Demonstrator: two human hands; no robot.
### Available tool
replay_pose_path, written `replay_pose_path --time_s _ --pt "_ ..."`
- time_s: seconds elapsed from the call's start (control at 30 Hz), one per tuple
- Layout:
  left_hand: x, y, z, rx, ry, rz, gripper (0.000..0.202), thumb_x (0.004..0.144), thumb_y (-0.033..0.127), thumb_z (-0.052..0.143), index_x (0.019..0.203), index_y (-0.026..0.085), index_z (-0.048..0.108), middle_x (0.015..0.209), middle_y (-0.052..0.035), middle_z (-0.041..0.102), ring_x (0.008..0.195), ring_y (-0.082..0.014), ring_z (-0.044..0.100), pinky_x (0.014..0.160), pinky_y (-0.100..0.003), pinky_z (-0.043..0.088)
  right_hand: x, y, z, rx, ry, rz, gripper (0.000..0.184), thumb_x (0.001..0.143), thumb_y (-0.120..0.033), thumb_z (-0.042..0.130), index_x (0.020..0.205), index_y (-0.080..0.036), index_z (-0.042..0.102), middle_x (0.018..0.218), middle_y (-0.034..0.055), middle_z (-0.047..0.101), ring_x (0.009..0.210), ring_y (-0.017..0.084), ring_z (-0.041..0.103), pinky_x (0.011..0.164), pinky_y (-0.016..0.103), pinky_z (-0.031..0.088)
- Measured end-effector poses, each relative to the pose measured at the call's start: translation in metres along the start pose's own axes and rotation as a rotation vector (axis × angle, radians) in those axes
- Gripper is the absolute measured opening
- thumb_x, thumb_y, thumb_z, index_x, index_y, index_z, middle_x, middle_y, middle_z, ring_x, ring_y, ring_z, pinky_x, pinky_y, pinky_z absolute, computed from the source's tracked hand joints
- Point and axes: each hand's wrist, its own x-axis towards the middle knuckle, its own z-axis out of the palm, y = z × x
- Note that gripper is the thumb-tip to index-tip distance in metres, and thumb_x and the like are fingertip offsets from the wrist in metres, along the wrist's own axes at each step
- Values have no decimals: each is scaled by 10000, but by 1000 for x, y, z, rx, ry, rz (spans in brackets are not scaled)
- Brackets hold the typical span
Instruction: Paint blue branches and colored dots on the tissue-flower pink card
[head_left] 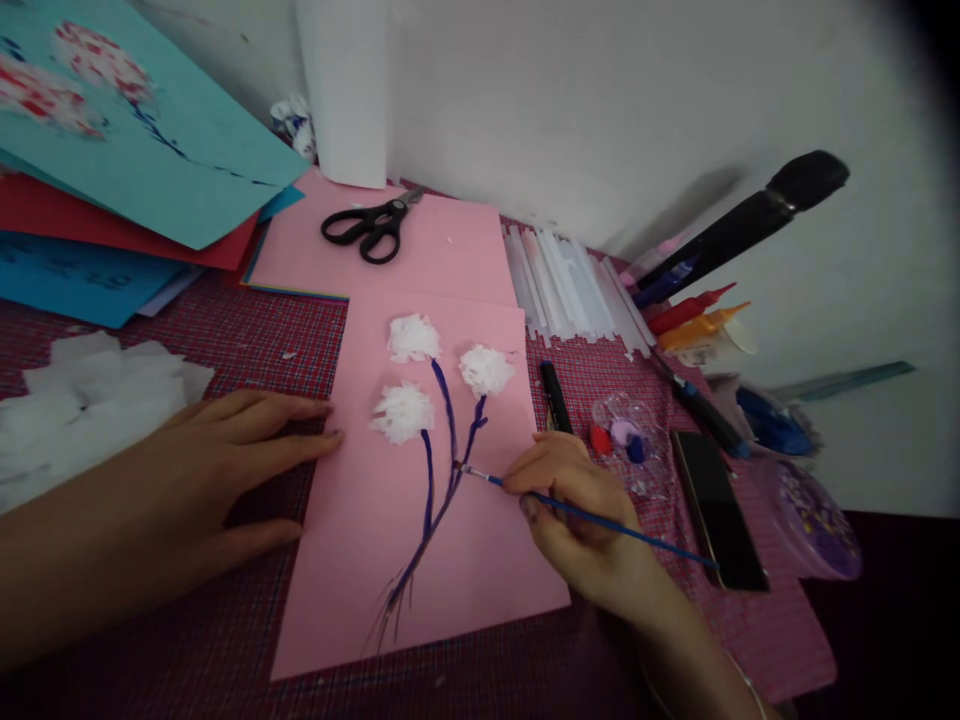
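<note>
Checked cloth (247,325), pink paper (495,545); left hand (232,450) spread at edge, right hand (589,485) pinching paintbrush (622,527)

Blue paintbrush (615,525) aslant over stem-painted pink sheet (495,550)

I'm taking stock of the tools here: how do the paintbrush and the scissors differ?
The paintbrush has a slim, straight blue handle; the scissors have black looped handles.
The paintbrush is held in the right hand, its tip at the purple stems; the scissors lie on pink paper, with no hand touching them.
Both are hand tools.
</note>
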Motion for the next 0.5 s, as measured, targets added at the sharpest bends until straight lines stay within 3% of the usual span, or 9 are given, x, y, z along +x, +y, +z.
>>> replay_pose_path --time_s 0.27,0.5 --pt "1 -2 2 3 44 47 544 804 429 633 1339 405 538 1383 11 554 1194 -270 542 978 -442 412 -3 -2 -3 98 -103 48 221 779 -56 517 849 -241 615 750 -40 661 701 123 638 966 417 404" --pt "2 0 -1 -15 54 54 527 803 415 629 1324 396 554 1365 9 566 1186 -264 537 976 -440 404 -4 1 -3 55 -52 51 221 790 -73 518 867 -249 627 769 -27 672 746 143 647 960 431 396"
